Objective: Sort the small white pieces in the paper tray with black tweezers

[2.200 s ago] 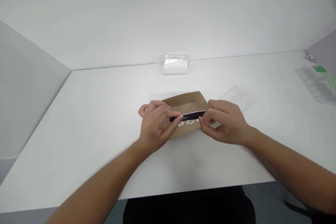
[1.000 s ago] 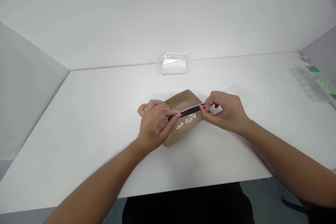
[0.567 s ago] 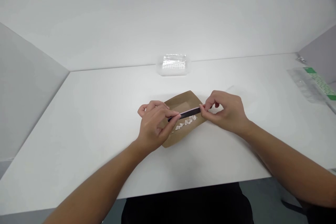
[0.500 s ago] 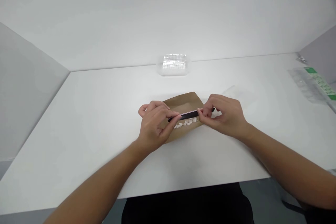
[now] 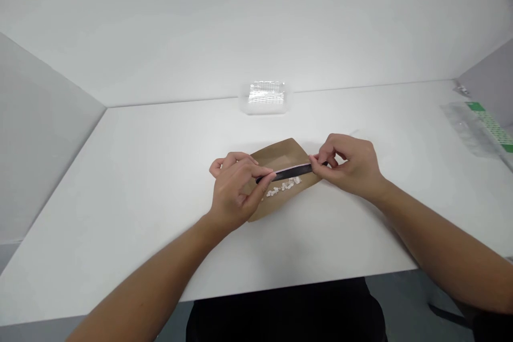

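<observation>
A wide white worktop (image 5: 120, 181) stands against a white wall (image 5: 256, 21), with grey partitions (image 5: 36, 133) at its sides. The left hand (image 5: 234, 192) curls its fingers (image 5: 267, 177) tightly shut at the left end of a slim black nail file (image 5: 288, 172); whether they pinch something small there cannot be told. The right hand (image 5: 348, 163) pinches the file's right end. The file hangs above a brown paper tray (image 5: 280, 152) at the centre, which holds small white pieces (image 5: 282, 188). A clear plastic box (image 5: 266, 96) sits at the back and a clear plastic bag with a green label (image 5: 476, 125) lies far right.
</observation>
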A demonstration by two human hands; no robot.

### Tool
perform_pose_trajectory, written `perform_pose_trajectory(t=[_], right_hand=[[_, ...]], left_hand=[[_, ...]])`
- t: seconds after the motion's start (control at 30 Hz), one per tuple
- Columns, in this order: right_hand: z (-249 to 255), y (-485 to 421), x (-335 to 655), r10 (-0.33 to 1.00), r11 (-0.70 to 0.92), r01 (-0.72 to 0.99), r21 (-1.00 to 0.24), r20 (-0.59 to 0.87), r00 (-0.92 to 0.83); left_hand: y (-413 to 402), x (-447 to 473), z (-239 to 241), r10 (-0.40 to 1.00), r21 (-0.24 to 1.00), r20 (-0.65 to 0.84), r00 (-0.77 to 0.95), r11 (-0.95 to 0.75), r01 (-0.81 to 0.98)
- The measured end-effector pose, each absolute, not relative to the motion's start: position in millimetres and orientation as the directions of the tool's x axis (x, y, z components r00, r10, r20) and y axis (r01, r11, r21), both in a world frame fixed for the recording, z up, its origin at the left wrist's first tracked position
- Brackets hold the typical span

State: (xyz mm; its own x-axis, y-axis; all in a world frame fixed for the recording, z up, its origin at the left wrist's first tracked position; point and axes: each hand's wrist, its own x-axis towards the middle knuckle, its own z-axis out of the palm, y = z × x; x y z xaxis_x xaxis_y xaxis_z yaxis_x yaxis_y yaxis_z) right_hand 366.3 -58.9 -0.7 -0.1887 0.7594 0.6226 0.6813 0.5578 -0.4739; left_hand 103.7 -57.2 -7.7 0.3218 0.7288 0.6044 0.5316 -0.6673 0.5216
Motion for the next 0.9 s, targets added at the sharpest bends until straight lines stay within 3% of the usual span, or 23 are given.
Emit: perform_pose_trajectory(t=[0.1, 0.23, 0.47, 0.63, 0.7, 0.9], right_hand=[[3.7, -66.9, 358.4, 0.748, 0.6, 0.612, -0.515, 0.633, -0.2], [1.1, -69.1, 353.3, 0.692, 0.657, 0.614, -0.438, 0.675, -0.258], [0.1, -61.6, 358.2, 0.741, 0.551, 0.636, -0.54, 0.667, -0.077], [5.7, -72.9, 348.3, 0.632, 0.687, 0.605, -0.403, 0.743, -0.222], [3.4, -70.4, 349.7, 0.63, 0.661, 0.656, -0.364, 0.744, -0.222], [0.0, -62.4, 355.0, 0.692, 0.577, 0.685, -0.445, 0.711, -0.122]], left_hand=[[-57.7, 104.7, -6.9, 0.728, 0.519, 0.611, 0.311, -0.665, 0.538], [-57.8, 105.6, -5.8, 0.742, 0.54, 0.608, 0.282, -0.647, 0.538], [-59.6, 105.1, -5.2, 0.769, 0.593, 0.599, 0.225, -0.615, 0.52], [-60.6, 106.3, -4.1, 0.778, 0.611, 0.599, 0.19, -0.597, 0.519], [-60.4, 106.4, -3.8, 0.786, 0.628, 0.591, 0.179, -0.588, 0.51], [-60.1, 106.5, -3.5, 0.788, 0.647, 0.594, 0.164, -0.588, 0.485]])
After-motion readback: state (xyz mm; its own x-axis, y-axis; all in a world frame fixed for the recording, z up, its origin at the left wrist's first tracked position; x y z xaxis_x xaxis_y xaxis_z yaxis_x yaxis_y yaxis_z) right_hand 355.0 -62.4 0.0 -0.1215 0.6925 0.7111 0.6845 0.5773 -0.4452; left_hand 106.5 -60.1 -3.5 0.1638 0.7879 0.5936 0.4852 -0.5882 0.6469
